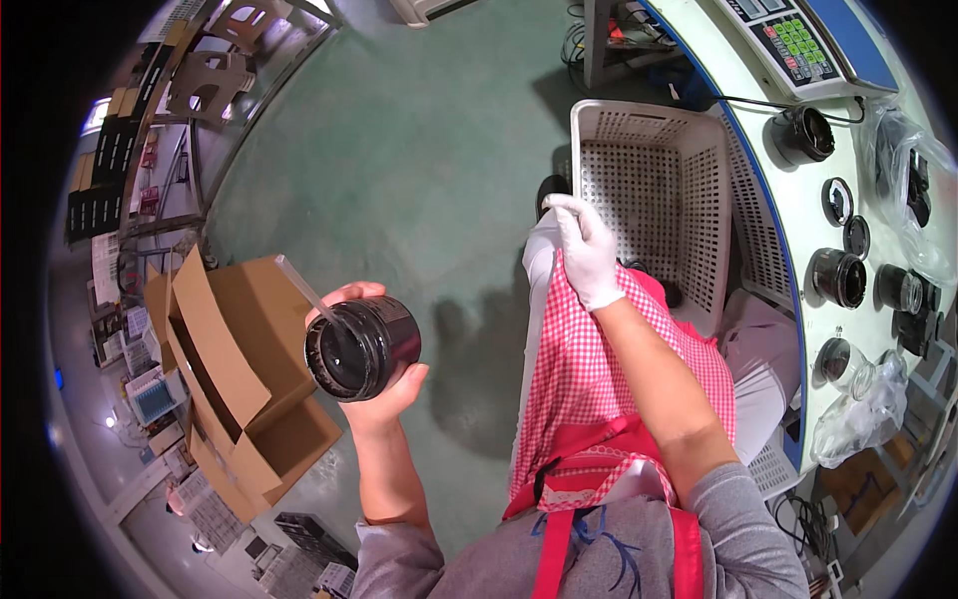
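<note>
My bare left hand (397, 391) is wrapped around a dark jar (391, 327) and tilts its open mouth toward me. Shiny black stuff (341, 347) shows inside the jar. A clear, flat stick (301, 284) leans out over the rim, its lower end in the jar. In a white glove, my right hand (589, 252) is held over my lap, fingers curled and pressed together, with nothing visible in them. It is nearest to my red checked apron (589, 369) and the white plastic basket.
The white basket (654, 122) stands on the green floor beside the table (788, 235). On the table are an open dark jar (801, 136), another jar (838, 278), lids (837, 202), plastic bags (860, 427) and a scale (793, 48). An open cardboard box (235, 339) is at left.
</note>
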{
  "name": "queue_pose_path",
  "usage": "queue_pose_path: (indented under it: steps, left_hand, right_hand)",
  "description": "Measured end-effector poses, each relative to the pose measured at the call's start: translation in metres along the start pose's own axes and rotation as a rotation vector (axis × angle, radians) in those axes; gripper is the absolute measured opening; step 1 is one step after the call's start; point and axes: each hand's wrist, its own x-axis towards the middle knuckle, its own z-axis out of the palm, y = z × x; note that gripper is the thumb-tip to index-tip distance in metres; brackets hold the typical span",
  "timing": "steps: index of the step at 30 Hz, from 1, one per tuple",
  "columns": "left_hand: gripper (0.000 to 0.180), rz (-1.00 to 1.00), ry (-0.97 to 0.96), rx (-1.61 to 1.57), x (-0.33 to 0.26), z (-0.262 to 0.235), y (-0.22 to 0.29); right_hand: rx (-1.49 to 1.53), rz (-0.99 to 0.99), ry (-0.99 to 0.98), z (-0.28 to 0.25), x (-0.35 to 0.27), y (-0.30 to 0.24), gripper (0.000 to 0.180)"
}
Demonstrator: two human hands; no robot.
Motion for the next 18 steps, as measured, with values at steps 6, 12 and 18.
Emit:
queue_pose_path:
  steps: [6, 12, 18]
  left_hand:
    - [0.088, -0.047, -0.009, 0.005, 0.018, 0.008, -0.01]
    - [0.091, -0.046, -0.012, -0.041, 0.04, 0.031, -0.014]
    - [0.089, 0.013, -0.032, -0.026, 0.049, 0.036, -0.013]
  right_hand:
    - [-0.237, -0.356, -0.137, -0.005, -0.026, -0.007, 0.015]
    - [-0.064, -0.235, -0.113, 0.024, 0.038, -0.012, 0.014]
    - [0.061, 0.258, -0.225, -0.007, -0.012, -0.015, 0.011]
